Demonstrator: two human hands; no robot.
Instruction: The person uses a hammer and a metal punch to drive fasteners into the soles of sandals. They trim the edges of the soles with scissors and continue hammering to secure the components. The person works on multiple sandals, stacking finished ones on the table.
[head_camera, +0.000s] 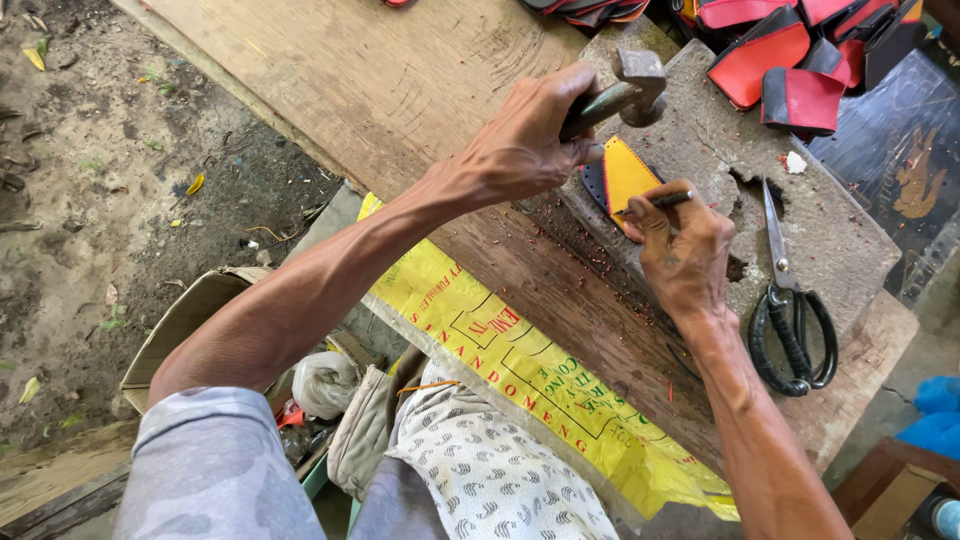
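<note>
Your left hand (525, 140) grips hammer (625, 92) above yellow leather piece (626, 174); right hand (682, 250) pinches punch tool (668, 199) on it, w/ scissors (792, 315) nearby.

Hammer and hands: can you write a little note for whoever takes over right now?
Left hand: grips the hammer, raised over the stone slab.
Right hand: holds a thin metal punch against the yellow piece on the slab.
Scissors lie on the slab by the right wrist; red and black pieces are piled beyond.
Done: piece positioned, punch set.
Left: probably the strike.
</note>
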